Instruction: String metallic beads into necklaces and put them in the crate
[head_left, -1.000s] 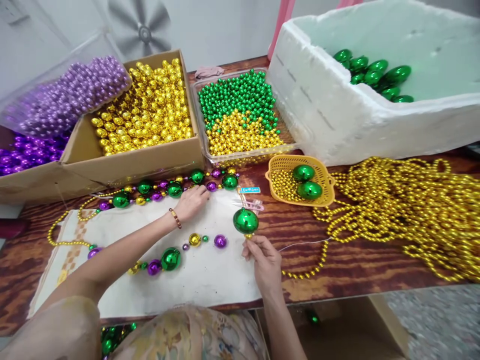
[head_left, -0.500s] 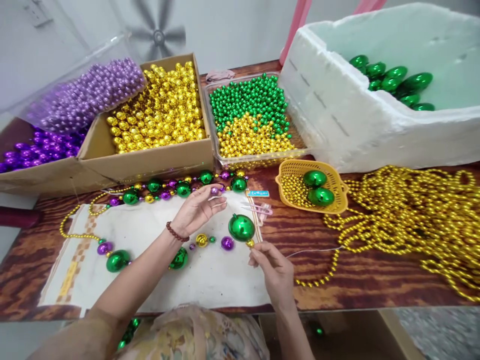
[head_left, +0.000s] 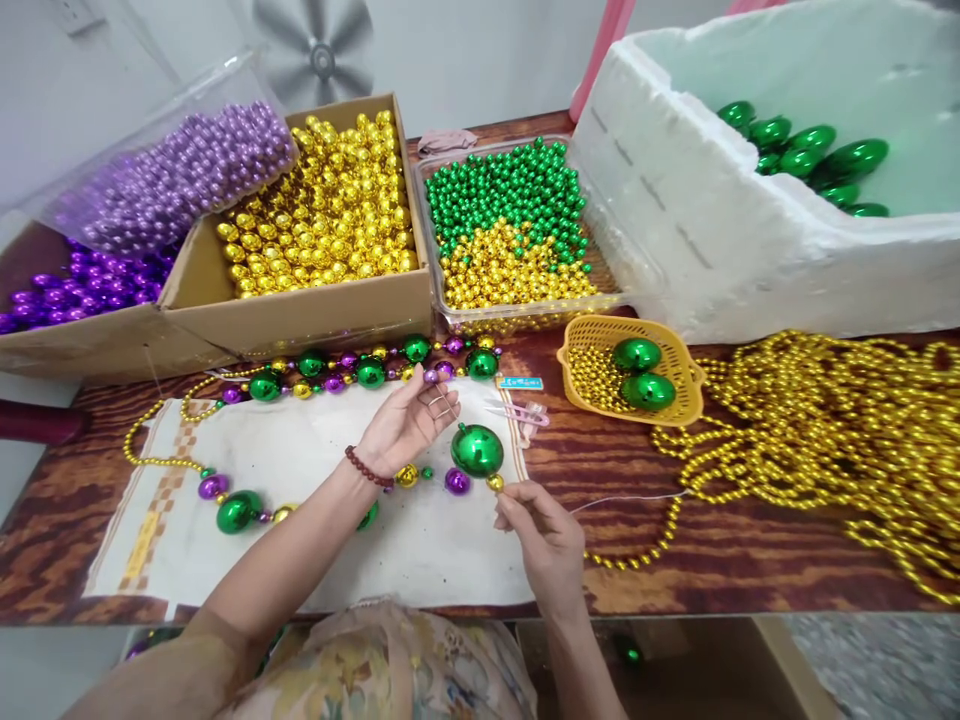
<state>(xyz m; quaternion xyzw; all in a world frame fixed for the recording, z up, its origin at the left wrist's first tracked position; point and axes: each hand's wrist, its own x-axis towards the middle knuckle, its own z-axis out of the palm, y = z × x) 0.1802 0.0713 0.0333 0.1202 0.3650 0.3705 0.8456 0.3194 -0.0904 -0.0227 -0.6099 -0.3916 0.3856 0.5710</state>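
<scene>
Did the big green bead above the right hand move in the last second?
Yes. The big green bead moved toward the picture's left: its gap from the yellow-orange plastic basket has grown.

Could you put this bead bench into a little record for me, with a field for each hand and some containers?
Left hand: fingers spread; whether it holds anything is unclear
Right hand: fingertips pinched at a gold bead, next to a large green ball
White cloth: beneath the left hand, with a purple ball on it
Yellow basket: small gold beads, two green balls
Clear tray: green and gold beads
Foam box: green balls
</scene>
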